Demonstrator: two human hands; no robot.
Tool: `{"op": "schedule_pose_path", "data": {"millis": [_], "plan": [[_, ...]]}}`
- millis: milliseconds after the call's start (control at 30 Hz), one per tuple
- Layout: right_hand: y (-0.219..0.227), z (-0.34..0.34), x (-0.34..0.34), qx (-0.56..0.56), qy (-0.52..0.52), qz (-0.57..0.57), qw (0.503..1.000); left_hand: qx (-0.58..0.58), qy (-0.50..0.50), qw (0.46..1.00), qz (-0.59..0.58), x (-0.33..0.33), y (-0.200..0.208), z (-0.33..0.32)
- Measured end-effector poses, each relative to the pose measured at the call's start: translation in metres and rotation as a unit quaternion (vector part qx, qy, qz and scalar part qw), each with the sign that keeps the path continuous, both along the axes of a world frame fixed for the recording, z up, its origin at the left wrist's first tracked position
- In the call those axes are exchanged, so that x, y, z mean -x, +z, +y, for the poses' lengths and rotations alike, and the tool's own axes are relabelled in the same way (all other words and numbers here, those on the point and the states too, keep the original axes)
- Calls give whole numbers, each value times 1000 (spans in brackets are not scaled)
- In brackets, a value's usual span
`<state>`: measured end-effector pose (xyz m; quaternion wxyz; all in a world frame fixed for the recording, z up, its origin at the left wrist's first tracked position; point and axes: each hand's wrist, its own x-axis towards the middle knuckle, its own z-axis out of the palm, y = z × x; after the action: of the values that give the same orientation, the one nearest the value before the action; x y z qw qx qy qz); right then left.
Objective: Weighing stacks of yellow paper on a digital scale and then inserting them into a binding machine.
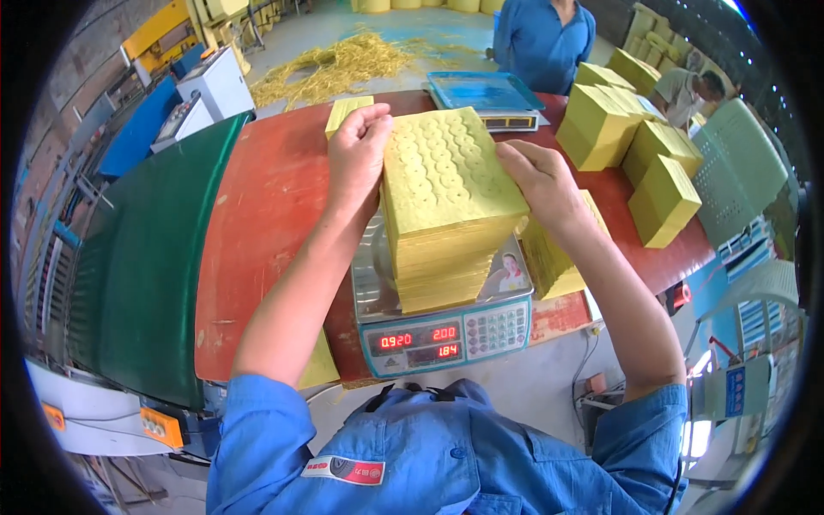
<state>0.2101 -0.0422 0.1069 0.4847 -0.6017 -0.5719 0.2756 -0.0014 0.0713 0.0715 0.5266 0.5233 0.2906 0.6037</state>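
A tall stack of yellow perforated paper (446,206) rests on the metal pan of a digital scale (429,336), whose red display is lit. Its top sheet carries rows of punched, scalloped marks. My left hand (359,150) presses against the stack's far left edge, fingers curled and thumb close to the forefinger. On the opposite side, my right hand (542,178) grips the right edge, thumb by the top corner; its other fingers are partly hidden behind the stack. Another yellow paper stack (562,253) stands just right of the scale, below my right forearm.
The red tabletop (275,223) meets a green surface (154,249) at left. A second scale with a blue tray (485,90) stands beyond. Several yellow paper bundles (592,129) fill the right side, near a green chair (742,163). A person in blue (545,43) stands across the table.
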Motion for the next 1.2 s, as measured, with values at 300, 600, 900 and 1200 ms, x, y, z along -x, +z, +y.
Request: {"op": "schedule_pose_path", "data": {"millis": [300,600,900,1200], "plan": [[3,1,8,-125,17,-131,983,9,66,995,-80,-5,1,-7],[-3,-22,-29,8,61,90,994,148,-20,977,-154,9,17,-68],[-64,-2,-27,-158,115,157,968,221,1,975,7,10,46,-104],[-76,7,10,-252,67,138,955,259,28,962,83,11,43,-83]]}}
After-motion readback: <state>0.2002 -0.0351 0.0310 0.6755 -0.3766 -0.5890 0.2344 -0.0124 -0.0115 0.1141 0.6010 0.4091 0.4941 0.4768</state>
